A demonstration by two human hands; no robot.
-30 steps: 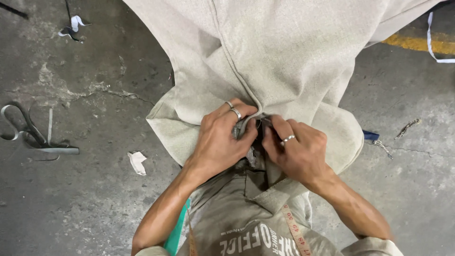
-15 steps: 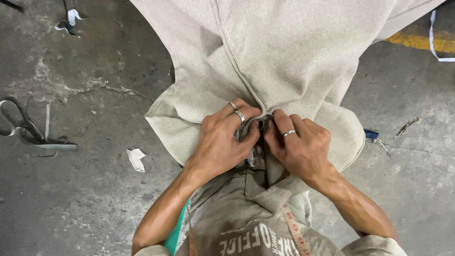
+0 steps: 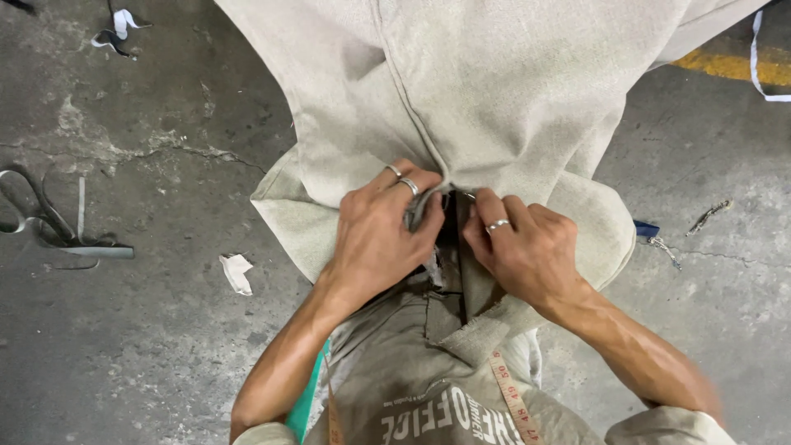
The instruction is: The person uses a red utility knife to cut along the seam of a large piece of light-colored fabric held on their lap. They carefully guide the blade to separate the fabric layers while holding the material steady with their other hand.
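Observation:
A large beige fabric piece point(image 3: 494, 91) with a seam down its middle hangs from the top of the view and folds over near my body. My left hand point(image 3: 379, 235), with two rings, pinches the fabric's edge at the seam. My right hand point(image 3: 523, 247), with one ring, grips the same edge just to the right. Both hands meet over a dark gap in the cloth. What lies inside the gap is hidden.
A measuring tape point(image 3: 512, 404) hangs round my neck over a grey shirt. On the cracked concrete floor lie scissors point(image 3: 45, 222) at the left, a white scrap point(image 3: 237, 272), small bits of debris point(image 3: 709, 216) at the right, and a yellow painted line point(image 3: 729, 66).
Both hands stayed pinched on the fabric edge; my fingers shifted slightly and the fold spread a little wider.

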